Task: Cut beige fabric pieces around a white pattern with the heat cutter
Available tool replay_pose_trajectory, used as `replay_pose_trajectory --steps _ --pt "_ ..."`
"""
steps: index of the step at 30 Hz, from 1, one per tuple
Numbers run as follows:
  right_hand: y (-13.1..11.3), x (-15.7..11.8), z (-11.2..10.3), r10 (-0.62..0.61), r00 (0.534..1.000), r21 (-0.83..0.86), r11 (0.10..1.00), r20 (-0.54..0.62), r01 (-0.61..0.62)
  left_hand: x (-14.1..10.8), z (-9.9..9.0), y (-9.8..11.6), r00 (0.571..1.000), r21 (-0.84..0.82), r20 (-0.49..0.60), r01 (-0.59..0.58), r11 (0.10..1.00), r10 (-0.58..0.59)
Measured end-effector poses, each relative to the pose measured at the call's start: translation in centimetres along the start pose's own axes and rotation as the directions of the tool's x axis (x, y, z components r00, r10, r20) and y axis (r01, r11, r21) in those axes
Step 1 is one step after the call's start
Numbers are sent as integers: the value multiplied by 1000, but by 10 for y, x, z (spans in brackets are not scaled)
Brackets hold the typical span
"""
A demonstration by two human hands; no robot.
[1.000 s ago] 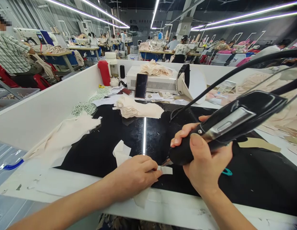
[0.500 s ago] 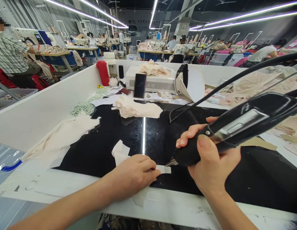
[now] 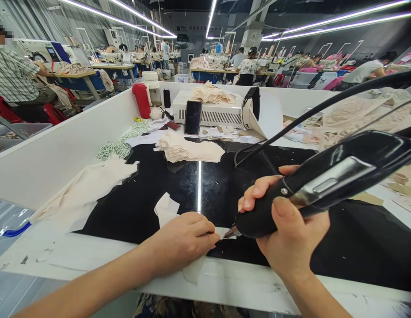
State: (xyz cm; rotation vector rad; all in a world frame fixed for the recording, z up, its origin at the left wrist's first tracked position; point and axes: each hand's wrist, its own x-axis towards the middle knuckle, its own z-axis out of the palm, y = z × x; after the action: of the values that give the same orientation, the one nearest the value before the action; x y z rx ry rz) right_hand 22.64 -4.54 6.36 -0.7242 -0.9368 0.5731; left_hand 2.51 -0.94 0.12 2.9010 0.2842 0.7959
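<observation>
My left hand is closed over a pale cream fabric piece, its fingertips pressing it at the dark work surface. The cloth pokes out behind the hand and below it, and a narrow white end lies to the right of the fingers. Wrapped round a black corded handheld tool with a metal side plate is my right hand, thumb on top. The tool's pointed metal tip rests at the narrow end, just right of my left fingertips. What lies under my left palm is hidden.
Stacked cream fabric pieces lie ahead, more cloth at left. Behind stand a white vented box, a phone, a red bottle and a white visor. The tool's black cable arches across the right.
My right hand has shifted slightly left and down with the tool. Its tip has slid along the narrow fabric end, closer to my left fingertips. My left hand has barely moved.
</observation>
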Motion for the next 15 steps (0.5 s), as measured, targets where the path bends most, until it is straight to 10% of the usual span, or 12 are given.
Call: replay_pose_trajectory --steps 15 --pt "-1 6 -8 -32 998 -21 999 -46 31 -2 2 -2 1000 20 4 -10 1000 10"
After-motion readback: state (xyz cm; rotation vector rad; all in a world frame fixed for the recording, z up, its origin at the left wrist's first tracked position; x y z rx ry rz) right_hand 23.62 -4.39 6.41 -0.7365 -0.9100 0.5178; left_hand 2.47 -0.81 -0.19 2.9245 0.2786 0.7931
